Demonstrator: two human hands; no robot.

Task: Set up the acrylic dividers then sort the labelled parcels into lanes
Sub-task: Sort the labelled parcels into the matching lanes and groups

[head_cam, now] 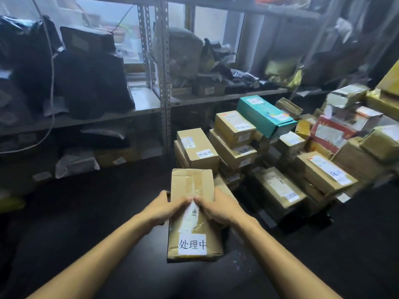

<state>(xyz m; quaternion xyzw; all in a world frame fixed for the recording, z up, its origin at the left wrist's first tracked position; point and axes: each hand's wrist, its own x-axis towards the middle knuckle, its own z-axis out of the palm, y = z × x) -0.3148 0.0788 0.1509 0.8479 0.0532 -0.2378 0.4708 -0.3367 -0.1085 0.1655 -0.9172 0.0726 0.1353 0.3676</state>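
Just left of the pile of boxes, seen from the head camera, a brown cardboard parcel lies lengthwise between both hands over a dark surface. The left hand grips its left edge and the right hand its right edge. Their fingers curl over the top face and almost meet on a barcode sticker. A white label marks the parcel's near end. A teal box lies tilted atop the pile, and a metal rack stands behind it.
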